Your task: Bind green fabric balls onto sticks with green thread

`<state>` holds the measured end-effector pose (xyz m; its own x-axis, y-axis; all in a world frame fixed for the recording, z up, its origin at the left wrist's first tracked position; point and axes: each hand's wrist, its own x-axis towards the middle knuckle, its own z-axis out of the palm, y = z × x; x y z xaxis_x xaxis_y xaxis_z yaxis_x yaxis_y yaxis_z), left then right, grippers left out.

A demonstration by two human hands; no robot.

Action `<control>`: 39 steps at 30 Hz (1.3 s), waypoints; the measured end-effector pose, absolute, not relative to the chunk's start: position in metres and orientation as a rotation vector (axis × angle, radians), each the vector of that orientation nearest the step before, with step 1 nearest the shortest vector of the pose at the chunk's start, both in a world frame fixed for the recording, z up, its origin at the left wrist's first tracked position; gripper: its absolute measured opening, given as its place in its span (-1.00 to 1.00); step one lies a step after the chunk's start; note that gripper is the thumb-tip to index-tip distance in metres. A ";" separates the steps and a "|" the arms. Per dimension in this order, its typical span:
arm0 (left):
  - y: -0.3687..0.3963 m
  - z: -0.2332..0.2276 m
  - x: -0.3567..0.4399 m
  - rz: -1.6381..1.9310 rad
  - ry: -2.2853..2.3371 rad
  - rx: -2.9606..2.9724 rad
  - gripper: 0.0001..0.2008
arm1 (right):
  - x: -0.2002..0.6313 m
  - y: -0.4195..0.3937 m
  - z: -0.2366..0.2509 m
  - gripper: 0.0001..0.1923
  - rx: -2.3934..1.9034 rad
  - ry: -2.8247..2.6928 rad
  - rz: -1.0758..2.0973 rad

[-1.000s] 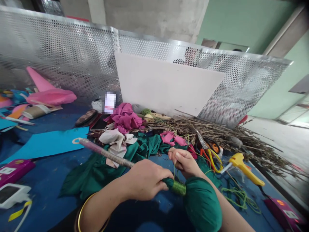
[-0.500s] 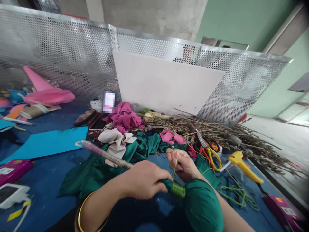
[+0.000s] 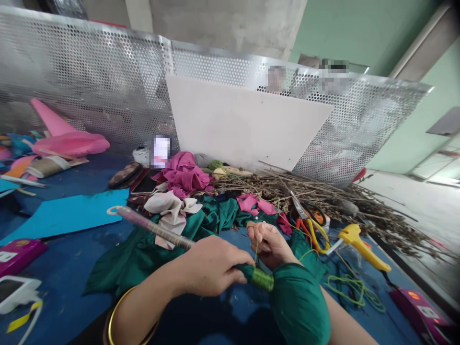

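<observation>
**Binding a cloth ball to a rod**

My left hand (image 3: 212,266) is clenched around the wrapped rod (image 3: 154,228), just beside the green thread binding (image 3: 263,279). My right hand (image 3: 270,244) pinches the thin thread (image 3: 256,249) taut above it. The smooth, rounded green cloth ball (image 3: 300,306) sits nearest me. Bare blue table (image 3: 64,282) lies leftward; scissors (image 3: 309,223) and dry twigs (image 3: 341,203) crowd the right.

One head-worn view looks forward and down, close over the table (image 3: 72,268), toward the mesh screen (image 3: 89,86)
</observation>
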<state>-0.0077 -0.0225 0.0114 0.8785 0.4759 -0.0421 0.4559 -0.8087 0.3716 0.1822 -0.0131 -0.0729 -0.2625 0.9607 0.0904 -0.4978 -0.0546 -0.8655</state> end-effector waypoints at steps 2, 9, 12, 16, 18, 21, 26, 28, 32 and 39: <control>-0.022 0.013 -0.008 0.080 0.683 2.672 -0.85 | 0.183 -0.012 -0.077 -0.57 -0.692 -1.028 1.578; -0.017 0.013 -0.014 0.205 0.805 2.691 -0.77 | 0.190 0.006 -0.096 -0.56 -0.866 -1.223 1.472; -0.014 0.014 -0.017 0.257 0.949 2.673 -0.74 | 0.187 0.004 -0.105 -0.67 -0.927 -1.290 1.330; -0.012 0.014 -0.018 0.361 1.086 2.630 -0.68 | 0.174 -0.011 -0.114 -0.75 -0.999 -1.350 1.134; -0.011 0.012 -0.018 0.429 1.114 2.616 -0.69 | 0.167 -0.017 -0.115 -0.71 -1.026 -1.393 1.035; -0.009 0.008 -0.019 0.514 1.220 2.580 -0.71 | 0.158 -0.026 -0.105 -0.58 -1.050 -1.477 0.887; -0.005 0.008 -0.020 0.555 1.427 2.533 -0.70 | 0.156 -0.049 -0.081 -0.76 -1.067 -1.708 0.510; -0.005 0.008 -0.019 0.532 1.473 2.516 -0.70 | 0.158 -0.060 -0.074 -0.81 -1.044 -1.789 0.230; -0.007 0.005 -0.014 0.449 1.446 2.500 -0.71 | 0.157 -0.069 -0.060 -0.82 -0.787 -1.879 0.165; -0.011 -0.002 -0.005 0.409 1.399 2.483 -0.73 | 0.143 -0.064 -0.059 -0.57 -0.649 -1.377 0.966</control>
